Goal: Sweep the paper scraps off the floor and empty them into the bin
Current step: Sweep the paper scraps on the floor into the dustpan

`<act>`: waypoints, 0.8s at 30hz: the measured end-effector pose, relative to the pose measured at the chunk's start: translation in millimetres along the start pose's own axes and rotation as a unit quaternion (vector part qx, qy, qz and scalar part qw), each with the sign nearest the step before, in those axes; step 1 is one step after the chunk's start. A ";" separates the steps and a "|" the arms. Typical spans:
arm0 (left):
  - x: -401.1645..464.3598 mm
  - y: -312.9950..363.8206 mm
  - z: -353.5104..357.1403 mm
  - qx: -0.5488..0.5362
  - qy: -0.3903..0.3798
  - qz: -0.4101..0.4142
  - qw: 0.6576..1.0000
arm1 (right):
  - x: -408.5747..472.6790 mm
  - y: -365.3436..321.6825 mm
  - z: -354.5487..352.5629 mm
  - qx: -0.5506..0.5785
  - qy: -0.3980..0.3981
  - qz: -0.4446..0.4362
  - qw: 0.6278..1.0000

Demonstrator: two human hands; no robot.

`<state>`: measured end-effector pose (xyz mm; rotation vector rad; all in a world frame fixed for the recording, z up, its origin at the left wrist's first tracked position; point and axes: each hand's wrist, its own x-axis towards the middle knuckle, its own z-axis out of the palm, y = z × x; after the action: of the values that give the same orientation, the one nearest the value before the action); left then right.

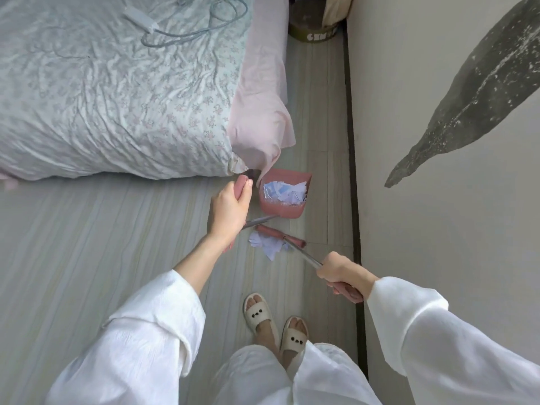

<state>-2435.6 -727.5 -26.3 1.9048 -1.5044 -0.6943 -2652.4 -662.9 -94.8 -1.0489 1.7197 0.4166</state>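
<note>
One bed (117, 97) at left carries one cable (193, 27). The left hand (229, 211) grips the pink handle of one dustpan (285, 194), which stands on the floor (87, 244) holding scraps (285, 192). A second scrap pile (267, 244) lies beside one broom (280, 235). The right hand (339, 270) grips the broom's handle. Two slippers. The far round tub (312, 30) is perhaps the bin.

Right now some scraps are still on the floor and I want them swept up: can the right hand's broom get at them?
Probably yes: the right hand holds the broom, whose head already rests against the scraps, with nothing between.
</note>
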 end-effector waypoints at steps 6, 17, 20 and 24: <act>-19.0 -24.8 -33.5 0.016 0.024 -0.040 0.999 | -8.9 4.0 7.2 0.011 0.014 0.007 1.000; -14.0 -100.7 -111.0 0.036 0.002 -0.030 0.999 | -26.0 -55.9 48.9 0.133 0.044 0.014 0.990; -5.0 -129.5 -128.4 0.042 -0.022 -0.031 0.998 | -20.6 -84.2 75.9 0.164 0.073 0.022 0.983; 14.0 -168.6 -152.3 0.079 -0.087 -0.029 0.993 | -11.7 -116.5 107.3 0.210 0.105 0.048 0.971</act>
<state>-2211.8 -691.2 -47.2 2.0579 -1.6608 -0.8044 -2494.6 -647.7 -104.5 -0.7206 1.9441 -0.0073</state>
